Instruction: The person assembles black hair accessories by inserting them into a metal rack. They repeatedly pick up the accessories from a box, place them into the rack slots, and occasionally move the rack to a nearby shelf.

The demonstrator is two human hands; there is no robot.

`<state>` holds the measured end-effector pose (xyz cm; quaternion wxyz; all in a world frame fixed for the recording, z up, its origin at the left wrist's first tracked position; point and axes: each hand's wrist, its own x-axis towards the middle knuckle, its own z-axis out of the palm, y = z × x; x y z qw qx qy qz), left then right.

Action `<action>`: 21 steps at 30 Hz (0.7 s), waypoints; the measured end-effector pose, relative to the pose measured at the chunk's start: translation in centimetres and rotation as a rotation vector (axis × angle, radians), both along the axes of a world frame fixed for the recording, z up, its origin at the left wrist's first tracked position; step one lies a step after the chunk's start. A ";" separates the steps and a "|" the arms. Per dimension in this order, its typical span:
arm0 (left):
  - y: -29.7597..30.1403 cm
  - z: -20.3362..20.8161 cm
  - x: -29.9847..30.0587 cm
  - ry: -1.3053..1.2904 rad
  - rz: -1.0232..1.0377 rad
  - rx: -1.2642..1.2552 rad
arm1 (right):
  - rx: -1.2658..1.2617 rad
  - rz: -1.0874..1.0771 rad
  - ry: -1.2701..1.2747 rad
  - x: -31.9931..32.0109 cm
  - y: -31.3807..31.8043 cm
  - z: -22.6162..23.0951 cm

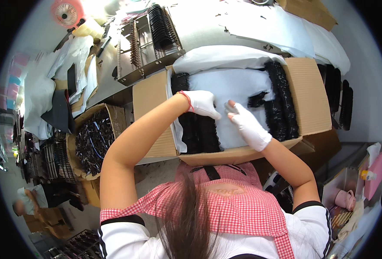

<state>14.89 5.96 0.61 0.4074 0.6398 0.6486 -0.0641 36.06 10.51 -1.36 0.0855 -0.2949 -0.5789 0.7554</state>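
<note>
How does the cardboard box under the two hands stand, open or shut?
Open: the cardboard box has its side flaps spread outward, with the white lining and black pieces inside in view.

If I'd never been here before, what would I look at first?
Probably the big open cardboard box in the middle, with black bundles along both sides and white lining between them. Right over it are the person's left hand and right hand, both in bright white gloves. Then maybe the red-and-white checked apron below, or the pink fan at the top left.
</note>
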 end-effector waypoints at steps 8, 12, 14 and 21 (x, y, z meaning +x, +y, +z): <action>-1.3 -4.3 3.7 0.374 0.163 0.500 | 0.534 0.245 0.619 -8.2 -2.6 20.6; -0.4 -5.9 4.4 0.552 0.125 0.544 | 0.543 0.929 0.957 -13.1 -9.8 25.6; -0.3 -5.9 4.1 0.486 0.173 0.531 | 0.479 1.247 1.057 -14.8 -12.1 27.0; -2.2 -2.7 3.0 0.155 0.353 0.515 | 0.084 1.543 0.877 -16.3 -16.0 28.3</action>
